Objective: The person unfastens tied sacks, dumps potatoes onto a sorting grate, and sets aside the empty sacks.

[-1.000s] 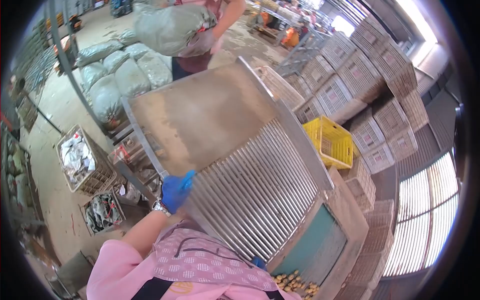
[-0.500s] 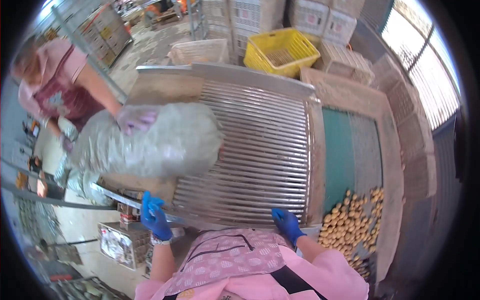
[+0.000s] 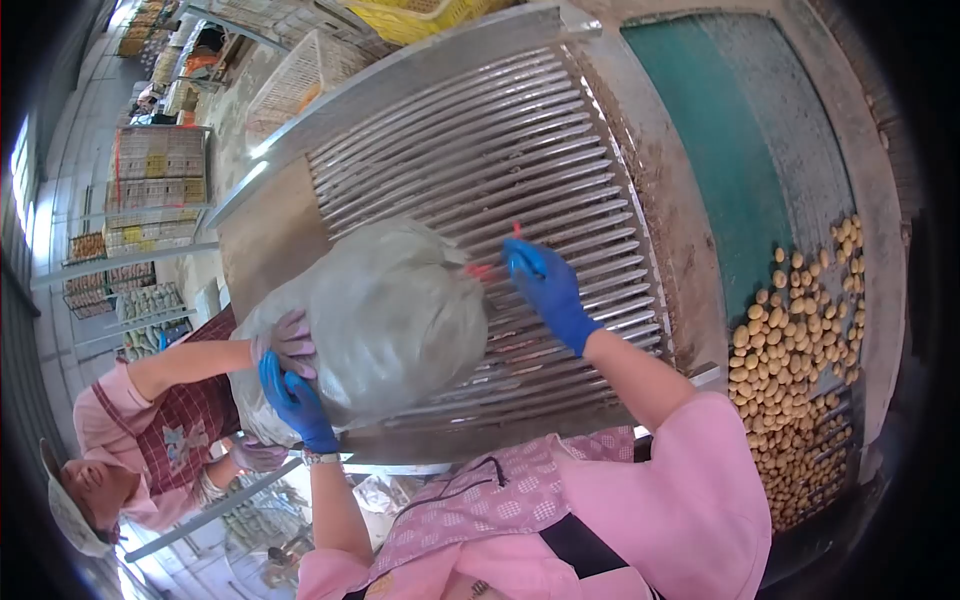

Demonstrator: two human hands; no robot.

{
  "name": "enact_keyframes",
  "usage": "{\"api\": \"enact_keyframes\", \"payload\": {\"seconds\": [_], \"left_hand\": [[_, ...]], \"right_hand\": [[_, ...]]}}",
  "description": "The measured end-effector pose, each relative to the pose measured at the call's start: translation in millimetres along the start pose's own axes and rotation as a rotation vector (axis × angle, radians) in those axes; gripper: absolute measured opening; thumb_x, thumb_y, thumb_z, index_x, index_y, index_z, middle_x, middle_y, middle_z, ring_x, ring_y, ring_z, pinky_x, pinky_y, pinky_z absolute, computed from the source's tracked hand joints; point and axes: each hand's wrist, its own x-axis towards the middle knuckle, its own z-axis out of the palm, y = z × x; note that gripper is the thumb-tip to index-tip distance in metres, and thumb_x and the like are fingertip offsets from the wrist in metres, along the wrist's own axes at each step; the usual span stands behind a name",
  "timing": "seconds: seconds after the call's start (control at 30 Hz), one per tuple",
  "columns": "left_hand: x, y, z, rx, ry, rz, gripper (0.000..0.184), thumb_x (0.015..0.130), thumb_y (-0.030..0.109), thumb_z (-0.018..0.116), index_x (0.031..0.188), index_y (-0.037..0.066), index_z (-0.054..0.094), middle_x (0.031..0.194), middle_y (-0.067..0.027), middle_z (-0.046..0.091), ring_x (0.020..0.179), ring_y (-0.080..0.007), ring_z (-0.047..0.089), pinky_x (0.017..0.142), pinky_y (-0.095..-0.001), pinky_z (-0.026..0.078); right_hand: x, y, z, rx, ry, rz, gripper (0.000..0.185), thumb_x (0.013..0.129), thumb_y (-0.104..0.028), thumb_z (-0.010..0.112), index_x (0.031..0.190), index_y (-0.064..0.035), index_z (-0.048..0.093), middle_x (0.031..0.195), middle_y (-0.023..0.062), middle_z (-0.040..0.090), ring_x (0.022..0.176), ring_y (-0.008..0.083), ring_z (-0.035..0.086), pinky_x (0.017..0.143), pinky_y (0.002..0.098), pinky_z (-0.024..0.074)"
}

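Observation:
A large, full pale-green plastic sack (image 3: 385, 310) lies on the metal roller table (image 3: 450, 150), its gathered end facing right. My left hand (image 3: 300, 405), in a blue glove, rests against the sack's near side with its fingers stretched out, beside a co-worker's gloved hand (image 3: 290, 345). Just right of the sack's end is my right hand (image 3: 555, 300), also blue-gloved, its fingers closed on a red tie string (image 3: 517, 231). Another bit of red shows at the sack's gathered end. What the sack holds is hidden.
A co-worker (image 3: 160, 420) in a dark red apron stands at the left end of the table. Many potatoes (image 3: 790, 340) lie at the right, by a green belt (image 3: 700, 150). A white crate (image 3: 305, 80) and a yellow crate (image 3: 430, 18) stand beyond the table.
The sack has come down onto the rollers. My left hand has moved up against it, and my right hand has reached forward to its tied end. My view has turned.

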Motion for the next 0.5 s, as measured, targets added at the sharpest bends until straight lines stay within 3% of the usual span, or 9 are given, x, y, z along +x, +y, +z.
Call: {"api": "enact_keyframes", "payload": {"seconds": [0.07,0.13,0.23,0.3,0.33,0.43,0.5], "left_hand": [[5.9,9.3,0.4,0.110,-0.009,0.104,0.041,0.101,0.023,0.050,0.131,-0.006,0.056,0.136,-0.0207,0.057,0.127,-0.0363,0.052,0.110,-0.0449,0.037],[15.8,35.1,-0.7,0.179,0.018,0.217,0.042,0.101,0.023,0.050,0.131,-0.005,0.056,0.137,-0.0204,0.057,0.131,-0.0372,0.049,0.112,-0.0470,0.034],[53.4,112.1,13.6,0.095,-0.134,0.282,0.041,0.099,0.022,0.055,0.131,-0.003,0.057,0.138,-0.0191,0.057,0.134,-0.0370,0.047,0.113,-0.0477,0.033],[81.8,163.0,35.5,0.037,-0.414,0.402,0.043,0.093,0.020,0.063,0.131,0.001,0.059,0.140,-0.0169,0.055,0.137,-0.0366,0.044,0.113,-0.0474,0.033],[93.1,191.5,48.9,-0.004,-0.536,0.460,0.046,0.089,0.021,0.066,0.131,0.003,0.059,0.141,-0.0163,0.055,0.138,-0.0374,0.043,0.113,-0.0474,0.033],[113.6,250.3,108.8,-0.010,-0.835,0.729,0.053,0.081,0.027,0.073,0.129,0.007,0.062,0.142,-0.0163,0.052,0.138,-0.0409,0.040,0.112,-0.0484,0.034],[103.3,252.2,165.9,-0.112,-0.833,0.881,0.055,0.080,0.033,0.074,0.127,0.007,0.061,0.128,-0.0165,0.062,0.125,-0.0393,0.053,0.108,-0.0469,0.038]], "right_hand": [[22.3,-11.0,-14.2,0.020,-0.105,0.066,0.045,0.090,-0.031,0.068,0.130,-0.0121,0.063,0.115,0.0131,0.070,0.106,0.0257,0.068,0.091,0.0377,0.0520],[38.2,-43.0,-26.7,-0.072,-0.264,0.086,0.046,0.089,-0.028,0.070,0.131,-0.0096,0.063,0.112,0.0117,0.071,0.100,0.0203,0.067,0.086,0.0351,0.0528],[42.6,-5.6,-16.3,-0.229,-0.493,-0.110,0.041,0.084,-0.037,0.071,0.118,-0.0138,0.069,0.099,0.0137,0.072,0.090,0.0254,0.071,0.077,0.0363,0.0544],[63.4,-19.3,-40.4,-0.815,-0.982,-0.120,0.035,0.082,-0.039,0.070,0.109,-0.0169,0.073,0.093,0.0140,0.072,0.086,0.0306,0.071,0.075,0.0383,0.0547],[63.8,-8.5,-44.6,-0.823,-0.916,-0.188,0.022,0.082,-0.034,0.068,0.097,-0.0184,0.075,0.083,0.0130,0.071,0.081,0.0355,0.068,0.075,0.0409,0.0544],[83.3,-40.2,-67.6,-0.623,-0.653,-0.094,0.022,0.083,-0.032,0.067,0.099,-0.0180,0.074,0.087,0.0132,0.071,0.083,0.0348,0.068,0.075,0.0428,0.0540],[90.7,-56.8,-68.9,-0.613,-0.654,-0.246,0.023,0.083,-0.034,0.068,0.100,-0.0186,0.073,0.090,0.0126,0.071,0.083,0.0326,0.068,0.074,0.0417,0.0538]]}}
